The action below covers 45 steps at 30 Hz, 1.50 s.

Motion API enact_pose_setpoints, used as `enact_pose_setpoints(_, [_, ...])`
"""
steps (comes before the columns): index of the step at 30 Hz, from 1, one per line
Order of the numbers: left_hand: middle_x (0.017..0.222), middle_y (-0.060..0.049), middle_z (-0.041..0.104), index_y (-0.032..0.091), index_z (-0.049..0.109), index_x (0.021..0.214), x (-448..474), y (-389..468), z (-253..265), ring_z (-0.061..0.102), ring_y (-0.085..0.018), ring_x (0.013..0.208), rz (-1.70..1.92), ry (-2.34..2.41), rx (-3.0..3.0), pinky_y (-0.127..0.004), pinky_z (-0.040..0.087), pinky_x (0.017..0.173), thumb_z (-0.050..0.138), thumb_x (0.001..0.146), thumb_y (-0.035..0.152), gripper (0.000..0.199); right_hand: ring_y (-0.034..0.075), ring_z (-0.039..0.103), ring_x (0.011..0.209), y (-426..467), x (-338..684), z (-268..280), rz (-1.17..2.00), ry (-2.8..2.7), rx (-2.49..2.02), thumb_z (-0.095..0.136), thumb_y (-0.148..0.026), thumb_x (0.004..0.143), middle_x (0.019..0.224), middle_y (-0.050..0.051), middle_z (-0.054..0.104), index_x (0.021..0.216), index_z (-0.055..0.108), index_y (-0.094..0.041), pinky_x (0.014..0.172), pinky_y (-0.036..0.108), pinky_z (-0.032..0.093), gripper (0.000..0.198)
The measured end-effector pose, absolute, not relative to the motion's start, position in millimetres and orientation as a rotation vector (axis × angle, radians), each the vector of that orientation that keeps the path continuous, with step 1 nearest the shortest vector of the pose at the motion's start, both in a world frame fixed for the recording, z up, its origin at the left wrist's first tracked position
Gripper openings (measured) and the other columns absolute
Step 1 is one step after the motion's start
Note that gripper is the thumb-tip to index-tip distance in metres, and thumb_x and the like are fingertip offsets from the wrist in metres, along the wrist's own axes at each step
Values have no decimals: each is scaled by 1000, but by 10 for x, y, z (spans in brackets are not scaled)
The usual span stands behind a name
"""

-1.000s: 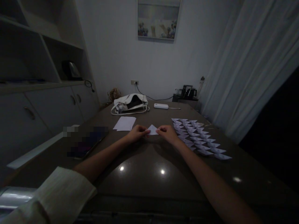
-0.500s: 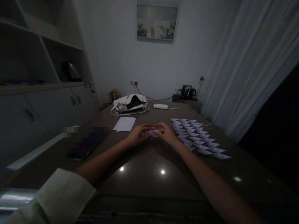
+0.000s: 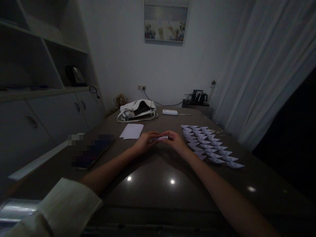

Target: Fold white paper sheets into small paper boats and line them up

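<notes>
A small piece of folded white paper (image 3: 161, 138) is held between both hands above the middle of the table. My left hand (image 3: 146, 142) is closed on its left part, and my right hand (image 3: 174, 140) pinches its right end. The fingers hide much of the paper, so its exact folded shape cannot be made out. Rows of white paper boats (image 3: 207, 146) stand on the table to the right of my right hand. Beyond my left hand lies a small stack of white paper sheets (image 3: 132, 131).
On the dark table (image 3: 148, 197), a phone (image 3: 95, 153) lies at the left. A white handbag (image 3: 137, 110) and a white device with a short cable (image 3: 170, 112) are at the far end. Cabinets (image 3: 54, 112) line the left side; a pale curtain (image 3: 249, 72) hangs at right.
My hands have drawn slightly closer together, and the right fingers have come down onto the paper. The folded paper now looks flatter and narrower. Everything else stays in place.
</notes>
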<state>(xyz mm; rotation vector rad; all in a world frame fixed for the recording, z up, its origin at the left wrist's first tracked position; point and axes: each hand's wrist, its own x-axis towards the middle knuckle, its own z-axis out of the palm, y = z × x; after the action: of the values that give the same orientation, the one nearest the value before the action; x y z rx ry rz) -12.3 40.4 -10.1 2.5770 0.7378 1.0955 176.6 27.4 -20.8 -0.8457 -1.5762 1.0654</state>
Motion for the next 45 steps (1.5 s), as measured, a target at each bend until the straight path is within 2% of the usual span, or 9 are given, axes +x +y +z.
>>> enact_pose_setpoints(9, [101, -10, 68, 16, 68, 107, -115, 383, -59, 63, -19, 86, 1082, 831, 2445, -26, 47, 75, 54, 85, 41, 36, 16, 62, 66, 315, 1807, -230, 759, -1643, -871, 70, -35, 70, 77, 6, 70, 83, 67, -15, 60, 25, 46, 24])
enact_pose_setpoints(14, [92, -8, 68, 13, 65, 112, -90, 376, -70, 60, -18, 78, 1002, 844, 2309, -24, 45, 67, 42, 89, 45, 45, 16, 60, 62, 322, 1830, -203, 627, -1649, -925, 67, -36, 71, 70, 6, 68, 76, 69, -15, 56, 24, 44, 21])
enact_pose_setpoints(19, [72, -5, 64, 8, 67, 101, -85, 442, -122, 55, -14, 63, 921, 837, 2172, -22, 42, 58, 41, 87, 51, 51, 17, 61, 67, 328, 1834, -209, 632, -1607, -897, 67, -35, 70, 74, 7, 68, 74, 69, -15, 60, 26, 46, 21])
enact_pose_setpoints(22, [64, -3, 61, 8, 68, 92, -93, 455, -117, 53, -13, 60, 863, 832, 2171, -21, 39, 57, 41, 88, 51, 51, 16, 60, 64, 330, 1822, -216, 697, -1578, -895, 67, -36, 69, 70, 5, 67, 74, 68, -15, 59, 26, 44, 22])
enact_pose_setpoints(34, [80, -9, 69, 7, 68, 92, -104, 436, -101, 59, -14, 64, 700, 740, 2018, -23, 45, 63, 49, 83, 53, 51, 12, 50, 53, 317, 1819, -194, 712, -1619, -973, 61, -39, 73, 57, 0, 57, 70, 64, -15, 51, 23, 37, 24])
enact_pose_setpoints(41, [64, -3, 62, 8, 65, 78, -83, 379, -100, 55, -13, 59, 681, 765, 2102, -20, 41, 55, 46, 84, 55, 51, 11, 48, 54, 298, 1812, -192, 699, -1749, -953, 61, -36, 74, 58, 0, 57, 67, 64, -14, 51, 22, 35, 23])
enact_pose_setpoints(45, [66, -3, 63, 8, 63, 78, -81, 369, -106, 57, -14, 61, 696, 763, 2113, -20, 42, 56, 44, 85, 54, 51, 11, 48, 52, 312, 1789, -216, 771, -1710, -949, 61, -38, 74, 57, 0, 57, 68, 65, -14, 50, 22, 36, 25])
